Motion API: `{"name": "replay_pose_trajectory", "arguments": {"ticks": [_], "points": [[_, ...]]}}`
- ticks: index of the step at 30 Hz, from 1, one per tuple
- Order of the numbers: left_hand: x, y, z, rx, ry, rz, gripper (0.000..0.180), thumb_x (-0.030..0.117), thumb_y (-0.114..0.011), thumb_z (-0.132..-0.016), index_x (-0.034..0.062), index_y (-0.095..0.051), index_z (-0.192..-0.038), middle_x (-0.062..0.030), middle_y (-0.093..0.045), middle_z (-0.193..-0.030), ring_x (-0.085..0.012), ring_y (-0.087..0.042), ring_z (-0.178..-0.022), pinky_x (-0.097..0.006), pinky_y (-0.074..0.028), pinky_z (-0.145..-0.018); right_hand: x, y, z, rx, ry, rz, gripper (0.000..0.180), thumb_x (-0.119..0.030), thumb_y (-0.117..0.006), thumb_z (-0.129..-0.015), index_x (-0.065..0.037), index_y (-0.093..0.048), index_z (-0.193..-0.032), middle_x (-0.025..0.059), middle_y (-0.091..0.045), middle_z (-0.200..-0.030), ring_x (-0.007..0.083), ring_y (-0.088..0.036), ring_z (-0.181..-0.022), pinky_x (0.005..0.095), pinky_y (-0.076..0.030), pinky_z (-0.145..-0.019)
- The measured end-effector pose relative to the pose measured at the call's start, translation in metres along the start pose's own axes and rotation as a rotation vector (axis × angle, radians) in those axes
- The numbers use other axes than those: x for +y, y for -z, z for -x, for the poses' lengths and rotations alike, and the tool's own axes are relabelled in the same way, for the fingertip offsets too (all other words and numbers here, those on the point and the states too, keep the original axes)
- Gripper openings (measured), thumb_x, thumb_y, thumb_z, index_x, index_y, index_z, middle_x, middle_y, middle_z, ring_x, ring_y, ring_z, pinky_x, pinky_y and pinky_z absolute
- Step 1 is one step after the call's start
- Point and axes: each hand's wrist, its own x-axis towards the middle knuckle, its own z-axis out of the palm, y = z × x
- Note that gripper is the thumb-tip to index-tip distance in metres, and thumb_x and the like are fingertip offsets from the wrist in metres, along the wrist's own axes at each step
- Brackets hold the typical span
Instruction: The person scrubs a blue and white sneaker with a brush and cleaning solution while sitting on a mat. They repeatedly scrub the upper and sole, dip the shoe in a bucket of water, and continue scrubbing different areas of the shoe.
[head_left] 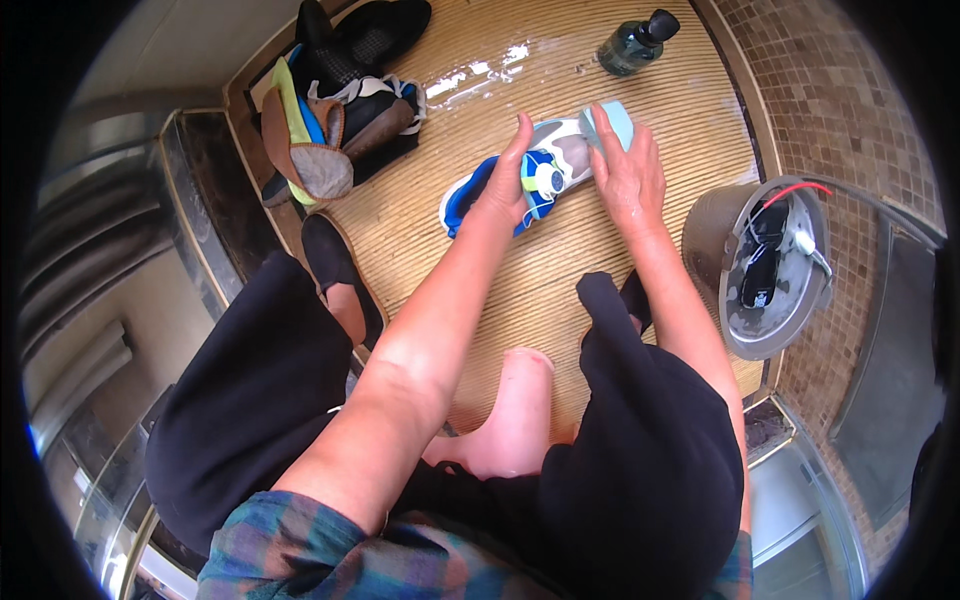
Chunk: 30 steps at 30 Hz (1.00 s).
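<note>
Wet ribbed tan floor (560, 300) fills most of the view, shiny with water near the top; brown mosaic tile wall (830, 80) runs down the right side. Person squats over it, black-clad knees either side

Heap of dark and coloured shoes (340, 110) sits top left, well apart from the work. Round grey plastic bucket (720, 240) stands at right, just beside the right forearm, with dark items and a red cord inside; can't tell what they are. Dark green bottle with a black cap (632, 42) lies at the top edge, near the puddle

Work piece: white and blue sneaker with yellow-green accents (470, 195), lying on the floor centre frame, toe toward lower left

Left hand (505, 185) is closed down over the middle of the sneaker, fingers spread narrow, pinning it flat. Right hand (630, 175) wraps a pale blue scrubbing block (612, 125) pressed against the heel end; brush or sponge, can't tell

Judged step: mid-scrub on the heel area, shoe held steady. Next move likely calls for keeping the left-hand clamp firm while the block works along the upper, or rotating the shoe to reach the far side; the wet floor means it could slide if the grip loosens
</note>
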Motion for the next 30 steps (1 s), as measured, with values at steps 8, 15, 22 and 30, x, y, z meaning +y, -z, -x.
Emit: {"name": "replay_pose_trajectory", "arguments": {"ticks": [8, 15, 22, 30], "points": [[-0.033, -0.002, 0.008, 0.383, -0.202, 0.105, 0.053, 0.039, -0.05, -0.098, -0.0031, -0.048, -0.129, -0.0174, -0.057, -0.125, -0.0269, -0.06, -0.11, -0.039, -0.051, -0.093, -0.009, 0.004, 0.013, -0.064, -0.1, -0.005, 0.062, -0.017, -0.068, -0.082, -0.027, -0.046, -0.139, 0.0183, -0.05, -0.108, 0.0364, -0.053, -0.099, 0.0433, -0.048, -0.083], [-0.029, -0.02, 0.038, 0.143, -0.213, -0.048, 0.042, 0.009, -0.051, -0.094, -0.0034, -0.046, -0.133, -0.0163, -0.056, -0.128, -0.0265, -0.058, -0.114, -0.037, -0.048, -0.097, -0.009, 0.022, 0.037, 0.005, -0.308, -0.158, 0.059, -0.016, -0.065, -0.084, -0.019, -0.044, -0.139, 0.0233, -0.05, -0.115, 0.0391, -0.054, -0.102, 0.0451, -0.049, -0.082], [-0.036, -0.017, 0.04, 0.075, -0.137, -0.164, 0.039, 0.005, -0.055, -0.091, -0.0008, -0.051, -0.13, -0.013, -0.06, -0.124, -0.0207, -0.061, -0.107, -0.032, -0.053, -0.089, -0.011, 0.031, 0.035, -0.005, -0.256, -0.086, 0.06, -0.016, -0.065, -0.085, -0.019, -0.043, -0.141, 0.0228, -0.05, -0.115, 0.0384, -0.054, -0.101, 0.0445, -0.049, -0.082], [-0.037, 0.019, 0.033, 0.204, 0.001, -0.139, 0.026, 0.011, -0.062, -0.087, 0.0009, -0.062, -0.111, -0.0083, -0.067, -0.096, -0.0176, -0.066, -0.079, -0.03, -0.055, -0.067, -0.036, 0.027, 0.03, -0.061, 0.057, -0.116, 0.055, -0.022, -0.066, -0.083, -0.023, -0.052, -0.136, 0.023, -0.052, -0.114, 0.0381, -0.055, -0.1, 0.0436, -0.049, -0.082]]}}
